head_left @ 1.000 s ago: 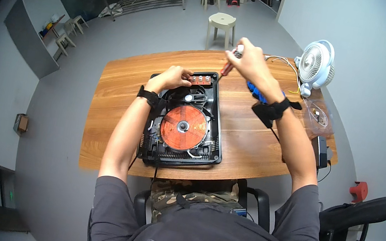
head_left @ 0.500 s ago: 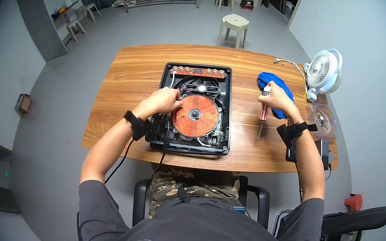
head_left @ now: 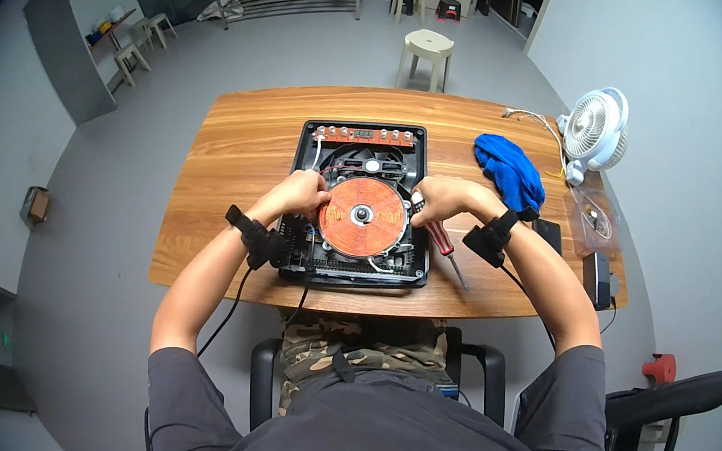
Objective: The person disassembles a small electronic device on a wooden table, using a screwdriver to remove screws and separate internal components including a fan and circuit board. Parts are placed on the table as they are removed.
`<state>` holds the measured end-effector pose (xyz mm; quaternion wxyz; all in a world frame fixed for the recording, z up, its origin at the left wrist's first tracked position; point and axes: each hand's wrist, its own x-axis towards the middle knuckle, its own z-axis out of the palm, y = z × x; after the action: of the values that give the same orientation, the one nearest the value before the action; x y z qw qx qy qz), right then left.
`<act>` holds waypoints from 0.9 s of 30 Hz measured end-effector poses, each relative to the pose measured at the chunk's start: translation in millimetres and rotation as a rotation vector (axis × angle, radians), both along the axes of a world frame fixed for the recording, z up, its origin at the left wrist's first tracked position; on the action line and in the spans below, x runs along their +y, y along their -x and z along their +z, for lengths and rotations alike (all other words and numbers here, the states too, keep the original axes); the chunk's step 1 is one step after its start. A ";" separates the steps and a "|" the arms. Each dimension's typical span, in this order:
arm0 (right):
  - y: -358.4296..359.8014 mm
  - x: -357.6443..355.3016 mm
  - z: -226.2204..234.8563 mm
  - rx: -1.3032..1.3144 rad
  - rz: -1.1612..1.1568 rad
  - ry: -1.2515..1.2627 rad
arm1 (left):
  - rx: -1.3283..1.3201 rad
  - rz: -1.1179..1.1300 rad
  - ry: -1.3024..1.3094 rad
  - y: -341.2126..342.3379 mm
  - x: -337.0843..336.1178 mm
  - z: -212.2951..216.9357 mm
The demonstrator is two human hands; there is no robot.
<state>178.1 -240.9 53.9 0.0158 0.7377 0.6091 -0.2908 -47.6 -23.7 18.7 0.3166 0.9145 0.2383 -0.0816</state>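
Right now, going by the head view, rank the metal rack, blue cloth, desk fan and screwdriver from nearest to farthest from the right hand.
1. Screwdriver, held in the right hand.
2. Blue cloth, on the table to its right.
3. Desk fan, at the table's far right.
4. Metal rack, beyond the table.

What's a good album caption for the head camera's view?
At an opened black appliance: left hand at the edge of the orange coil, right hand gripping a screwdriver.
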 end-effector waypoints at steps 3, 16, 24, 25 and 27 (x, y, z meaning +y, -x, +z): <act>5.8 6.4 1.6 -0.012 -0.005 0.003 | 0.081 0.040 0.138 2.2 -1.9 2.8; -20.5 11.6 20.8 0.405 -0.331 -0.228 | -0.099 0.127 0.382 -12.7 8.5 16.2; -36.2 23.2 29.8 0.302 -0.510 -0.152 | -0.069 0.068 0.029 -58.6 34.6 -2.4; -40.3 25.3 19.3 0.319 -0.518 -0.153 | -0.048 0.025 -0.082 -60.9 36.9 -4.4; -38.5 24.6 13.9 0.391 -0.528 -0.158 | -0.044 0.015 -0.118 -59.5 36.9 -5.7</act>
<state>216.6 -216.2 67.8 -0.2344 0.7992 0.4090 -0.3729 11.9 13.2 13.0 0.2679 0.9314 0.2424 -0.0449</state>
